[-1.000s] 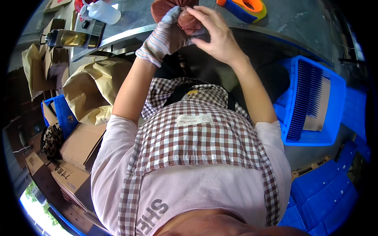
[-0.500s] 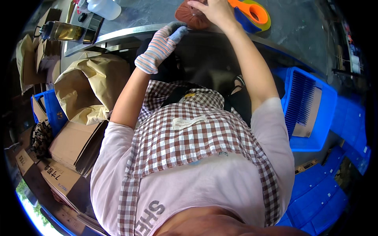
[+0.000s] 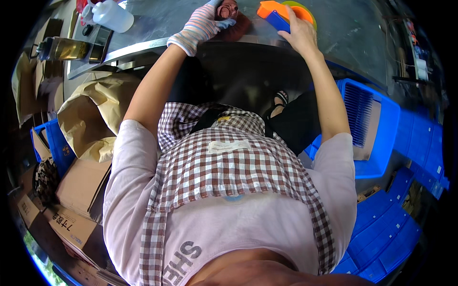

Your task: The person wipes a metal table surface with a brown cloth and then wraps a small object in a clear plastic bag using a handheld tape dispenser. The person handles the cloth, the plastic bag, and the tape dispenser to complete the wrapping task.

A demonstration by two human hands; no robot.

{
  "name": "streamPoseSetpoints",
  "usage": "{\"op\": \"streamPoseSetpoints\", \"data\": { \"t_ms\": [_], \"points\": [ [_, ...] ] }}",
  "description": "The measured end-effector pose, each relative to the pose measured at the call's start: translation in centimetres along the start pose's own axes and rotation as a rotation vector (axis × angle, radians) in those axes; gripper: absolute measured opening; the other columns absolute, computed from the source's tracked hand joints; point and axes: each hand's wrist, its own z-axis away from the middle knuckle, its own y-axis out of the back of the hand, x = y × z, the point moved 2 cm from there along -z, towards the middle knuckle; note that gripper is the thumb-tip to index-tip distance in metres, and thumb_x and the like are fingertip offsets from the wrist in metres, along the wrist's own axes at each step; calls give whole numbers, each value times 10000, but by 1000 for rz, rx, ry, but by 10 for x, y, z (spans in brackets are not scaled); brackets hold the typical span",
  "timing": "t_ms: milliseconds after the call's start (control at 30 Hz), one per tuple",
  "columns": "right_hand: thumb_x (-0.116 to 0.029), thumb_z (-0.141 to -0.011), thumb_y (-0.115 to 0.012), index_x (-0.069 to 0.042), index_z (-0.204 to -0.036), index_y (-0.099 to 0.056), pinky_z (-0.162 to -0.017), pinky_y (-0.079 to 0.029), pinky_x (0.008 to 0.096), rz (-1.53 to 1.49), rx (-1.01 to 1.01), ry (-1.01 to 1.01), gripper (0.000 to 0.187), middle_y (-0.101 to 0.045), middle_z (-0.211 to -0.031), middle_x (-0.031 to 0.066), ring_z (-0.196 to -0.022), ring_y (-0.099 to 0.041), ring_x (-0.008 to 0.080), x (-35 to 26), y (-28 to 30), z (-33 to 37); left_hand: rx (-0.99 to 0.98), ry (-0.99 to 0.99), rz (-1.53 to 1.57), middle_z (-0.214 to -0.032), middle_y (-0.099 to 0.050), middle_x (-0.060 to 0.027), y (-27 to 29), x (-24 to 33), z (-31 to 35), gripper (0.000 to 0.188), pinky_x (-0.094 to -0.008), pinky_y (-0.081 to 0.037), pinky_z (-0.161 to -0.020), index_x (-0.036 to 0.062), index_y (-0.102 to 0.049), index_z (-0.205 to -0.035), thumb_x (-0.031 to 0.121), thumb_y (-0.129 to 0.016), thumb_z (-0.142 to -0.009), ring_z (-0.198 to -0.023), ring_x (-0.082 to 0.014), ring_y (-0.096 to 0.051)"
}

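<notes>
My left hand (image 3: pixel 202 24), in a striped knit glove, is closed around a reddish-brown rounded object (image 3: pixel 229 8) at the table's near edge. Its surface looks ridged, but its exact kind cannot be made out; a dim reddish patch shows just below it. My bare right hand (image 3: pixel 301 35) lies over an orange and blue tape dispenser (image 3: pixel 271 9). Its thumb and index finger are stretched out and apart, while the other fingers are partly hidden. A yellow-green rim shows behind the dispenser's orange ring.
On the grey table (image 3: pixel 353 38), a white plastic bottle (image 3: pixel 113 16) stands at the far left beside a drink bottle (image 3: pixel 67 48). Below it are a brown paper sack (image 3: pixel 90 114) and flattened cartons (image 3: pixel 83 183). A blue bin (image 3: pixel 381 138) sits to my right, near blue crates (image 3: pixel 381 229).
My right hand has left the reddish-brown object and moved right onto the tape dispenser. My left hand has moved up and now grips the object.
</notes>
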Motion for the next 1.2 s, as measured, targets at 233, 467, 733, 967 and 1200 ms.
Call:
{"op": "streamPoseSetpoints", "data": {
  "t_ms": [233,467,733,967,1200],
  "points": [
    [-366,-841,-760,-45,-1463,-501,-972,-519,376,-680,117,18,746,-697,-1231,171,-1080,-695,277,20,33,53,179,-73,95,-1126,-651,-129,-11,-26,0,659,-343,-540,-865,34,-488,-1408,110,-808,-837,-1014,-237,-635],
    [-322,-805,-800,-12,-1352,-599,-895,-545,324,-1004,67,-10,660,-720,-1099,147,-981,-704,204,-30,62,143,-168,224,639,-980,-669,-35,-10,110,56,500,-254,-514,-795,66,-638,-1236,444,-735,-924,-864,-123,-618],
    [-344,-754,-810,-36,-1319,-613,-829,-556,308,-1019,-14,76,673,-734,-950,122,-874,-718,194,-55,66,169,-490,421,1326,-1126,-688,-10,-54,89,101,329,-315,-534,-949,91,-657,-1206,289,-733,-954,-1054,-137,-653],
    [-375,-755,-814,-4,-1365,-561,-857,-545,299,-1257,-66,11,757,-730,-1013,133,-907,-717,193,-57,63,176,-559,568,1568,-1224,-715,-82,-54,77,112,563,-383,-540,-998,46,-664,-1249,530,-636,-965,-1139,-216,-686],
    [-379,-722,-874,-36,-1425,-525,-906,-548,336,-1222,-139,71,856,-693,-1191,144,-1017,-706,227,-62,70,171,-231,517,1121,-957,-733,-58,-39,93,107,380,-277,-502,-675,13,-719,-1127,327,-766,-919,-719,-113,-600]
  ]
}}
